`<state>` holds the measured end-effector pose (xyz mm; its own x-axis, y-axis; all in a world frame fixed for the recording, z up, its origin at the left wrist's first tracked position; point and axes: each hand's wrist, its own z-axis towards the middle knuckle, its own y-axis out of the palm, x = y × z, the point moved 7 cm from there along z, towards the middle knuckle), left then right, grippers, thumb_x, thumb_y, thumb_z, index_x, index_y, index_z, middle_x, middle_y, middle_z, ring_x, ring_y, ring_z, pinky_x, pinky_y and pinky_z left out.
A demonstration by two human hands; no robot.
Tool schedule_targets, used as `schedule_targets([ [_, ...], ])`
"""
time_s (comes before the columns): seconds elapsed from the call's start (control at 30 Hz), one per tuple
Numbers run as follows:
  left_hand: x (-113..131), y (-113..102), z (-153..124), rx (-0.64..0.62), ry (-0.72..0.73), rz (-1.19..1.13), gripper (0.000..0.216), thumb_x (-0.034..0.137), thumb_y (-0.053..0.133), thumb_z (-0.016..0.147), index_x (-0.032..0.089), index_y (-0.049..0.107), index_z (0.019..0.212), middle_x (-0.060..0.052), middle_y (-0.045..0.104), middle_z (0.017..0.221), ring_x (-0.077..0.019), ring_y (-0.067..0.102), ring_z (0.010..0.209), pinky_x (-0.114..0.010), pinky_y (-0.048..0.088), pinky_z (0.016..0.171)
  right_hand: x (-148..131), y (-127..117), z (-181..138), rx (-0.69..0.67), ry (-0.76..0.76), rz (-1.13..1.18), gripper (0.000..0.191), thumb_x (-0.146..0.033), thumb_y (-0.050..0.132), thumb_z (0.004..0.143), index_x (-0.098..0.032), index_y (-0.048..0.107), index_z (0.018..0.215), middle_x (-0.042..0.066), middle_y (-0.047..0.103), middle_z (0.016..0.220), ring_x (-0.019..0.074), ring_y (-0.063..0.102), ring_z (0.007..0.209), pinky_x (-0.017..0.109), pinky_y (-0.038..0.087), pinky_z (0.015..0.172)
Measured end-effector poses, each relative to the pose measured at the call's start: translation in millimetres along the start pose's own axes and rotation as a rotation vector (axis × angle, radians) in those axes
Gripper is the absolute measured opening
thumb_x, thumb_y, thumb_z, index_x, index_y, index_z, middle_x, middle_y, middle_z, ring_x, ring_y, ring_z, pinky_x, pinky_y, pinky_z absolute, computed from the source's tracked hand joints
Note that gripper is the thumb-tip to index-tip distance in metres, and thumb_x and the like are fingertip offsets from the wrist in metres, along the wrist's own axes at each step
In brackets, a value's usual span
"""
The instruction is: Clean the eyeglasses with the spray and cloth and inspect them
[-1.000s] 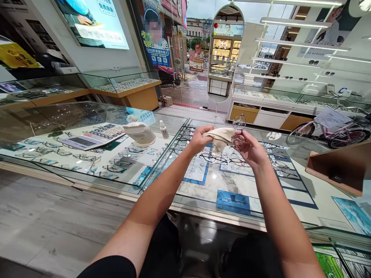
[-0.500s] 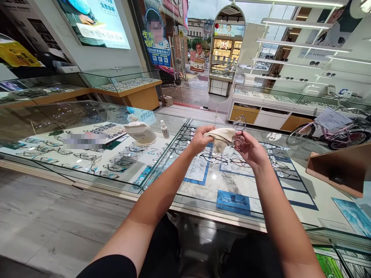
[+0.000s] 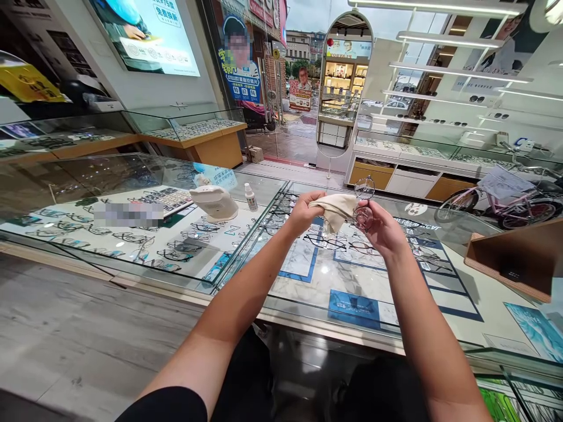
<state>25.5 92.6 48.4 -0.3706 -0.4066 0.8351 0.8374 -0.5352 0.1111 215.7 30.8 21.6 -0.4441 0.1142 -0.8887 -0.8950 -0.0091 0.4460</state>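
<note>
**Item:** round, clear-lensed, thin wire-rimmed spectacles (image 3: pixel 363 203).
**Location:** held in the air above the glass-topped display counter (image 3: pixel 308 287), between the two hands. They are turned on end, so one lens sits above the other.

**Right hand** (image 3: pixel 386 231): closed on the spectacles, with the fingers pinching near the lower lens.
**Left hand** (image 3: pixel 303 212): closed around one end of the cream-coloured soft cleaning cloth (image 3: pixel 336 206). The cloth's far end stretches across and appears to meet the spectacles at the lower lens.

**Handling note (judgement):**
- The wipe likely goes best with the right hand gripping the rim, not the lens faces.
- The cloth should stay between fingertip and glass.
- Pressure should be light, since so thin a frame probably bends easily.
- The upper lens stands free and looks unsupported.

**Nearby:**
- A small white spray bottle (image 3: pixel 250 197) and a white rounded plastic appliance (image 3: pixel 215 202) stand on the counter to the left.
- Dark-framed display spectacles (image 3: pixel 325 241) lie under the glass just below the hands.
</note>
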Motion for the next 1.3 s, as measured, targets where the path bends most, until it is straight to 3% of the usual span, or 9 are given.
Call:
schedule_targets([
  [0.2, -9.3, 2.3, -1.5, -0.071, -0.117, 0.026, 0.015, 0.022, 0.063, 0.064, 0.019, 0.049, 0.063, 0.002, 0.046, 0.069, -0.0116, 0.039, 0.067, -0.029, 0.028, 0.064, -9.4, -3.6, 0.7, 0.034, -0.135, -0.075, 0.026, -0.049, 0.083, 0.083, -0.027, 0.083, 0.096, 0.003, 0.077, 0.100, 0.0167, 0.065, 0.083, 0.029, 0.048, 0.065],
  [0.37, -16.9, 9.5, -4.4, -0.201, -0.192, 0.005, 0.024, 0.020, 0.062, 0.059, 0.020, 0.038, 0.062, 0.003, 0.045, 0.068, -0.0114, 0.036, 0.066, -0.029, 0.026, 0.064, -13.0, 12.3, -3.8, -0.110, -0.190, -0.219, 0.027, -0.053, 0.084, 0.082, -0.026, 0.083, 0.087, 0.007, 0.079, 0.112, 0.0266, 0.067, 0.120, 0.037, 0.052, 0.101],
  [0.5, -14.5, 7.8, -4.5, -0.160, -0.196, 0.015, 0.022, 0.021, 0.062, 0.059, 0.021, 0.040, 0.064, 0.005, 0.038, 0.066, -0.0107, 0.032, 0.064, -0.028, 0.023, 0.063, -0.3, 12.9, -5.4, -0.158, -0.063, -0.267, 0.029, -0.053, 0.085, 0.082, -0.026, 0.085, 0.092, 0.005, 0.079, 0.106, 0.0230, 0.068, 0.102, 0.035, 0.051, 0.091],
  [0.67, -8.2, 7.1, -4.2, -0.111, -0.201, 0.030, 0.022, 0.020, 0.061, 0.057, 0.020, 0.046, 0.074, 0.006, 0.041, 0.069, -0.0100, 0.032, 0.064, -0.026, 0.025, 0.062, 6.8, 4.6, -1.2, -0.139, -0.038, -0.264, 0.026, -0.048, 0.084, 0.084, -0.025, 0.087, 0.096, 0.002, 0.079, 0.095, 0.0167, 0.059, 0.080, 0.031, 0.047, 0.076],
  [0.8, -11.7, 6.7, -6.3, -0.159, -0.301, 0.023, 0.032, 0.021, 0.062, 0.057, 0.020, 0.053, 0.087, 0.005, 0.049, 0.074, -0.0103, 0.039, 0.065, -0.025, 0.028, 0.062, 5.7, 1.0, 1.9, -0.118, -0.064, -0.277, 0.027, -0.050, 0.084, 0.084, -0.024, 0.087, 0.095, 0.003, 0.080, 0.097, 0.0176, 0.061, 0.082, 0.032, 0.048, 0.077],
  [0.93, -16.8, 4.3, -9.2, -0.217, -0.417, 0.010, 0.044, 0.044, 0.069, 0.067, 0.016, 0.063, 0.101, 0.000, 0.059, 0.081, -0.0135, 0.049, 0.067, -0.026, 0.033, 0.061, 2.5, 0.8, 1.0, -0.102, -0.089, -0.274, 0.027, -0.050, 0.084, 0.084, -0.025, 0.088, 0.095, 0.003, 0.080, 0.096, 0.0182, 0.062, 0.083, 0.033, 0.049, 0.082],
  [1.07, -17.5, 0.0, -6.7, -0.212, -0.376, 0.115, 0.047, 0.062, 0.072, 0.078, 0.015, 0.066, 0.085, -0.001, 0.056, 0.074, -0.0144, 0.050, 0.068, -0.027, 0.035, 0.065, -0.7, 3.9, -0.9, -0.103, -0.115, -0.279, 0.027, -0.051, 0.086, 0.083, -0.026, 0.088, 0.093, 0.005, 0.081, 0.099, 0.0209, 0.065, 0.093, 0.035, 0.050, 0.092],
  [1.17, -19.2, 0.3, -4.0, -0.221, -0.310, 0.169, 0.046, 0.059, 0.078, 0.077, 0.015, 0.064, 0.076, 0.000, 0.055, 0.073, -0.0131, 0.048, 0.070, -0.027, 0.034, 0.068, -2.0, 5.5, -1.4, -0.104, -0.126, -0.307, 0.028, -0.051, 0.085, 0.082, -0.026, 0.087, 0.092, 0.005, 0.081, 0.101, 0.0226, 0.066, 0.097, 0.036, 0.049, 0.096],
  [1.3, -23.8, -2.7, -1.7, -0.163, -0.304, 0.180, 0.037, 0.051, 0.075, 0.077, 0.015, 0.068, 0.079, 0.001, 0.058, 0.074, -0.0128, 0.050, 0.072, -0.026, 0.038, 0.072, -3.7, 6.6, -2.2, -0.117, -0.149, -0.367, 0.027, -0.051, 0.082, 0.085, -0.025, 0.087, 0.092, 0.005, 0.080, 0.101, 0.0223, 0.063, 0.097, 0.036, 0.047, 0.095],
])
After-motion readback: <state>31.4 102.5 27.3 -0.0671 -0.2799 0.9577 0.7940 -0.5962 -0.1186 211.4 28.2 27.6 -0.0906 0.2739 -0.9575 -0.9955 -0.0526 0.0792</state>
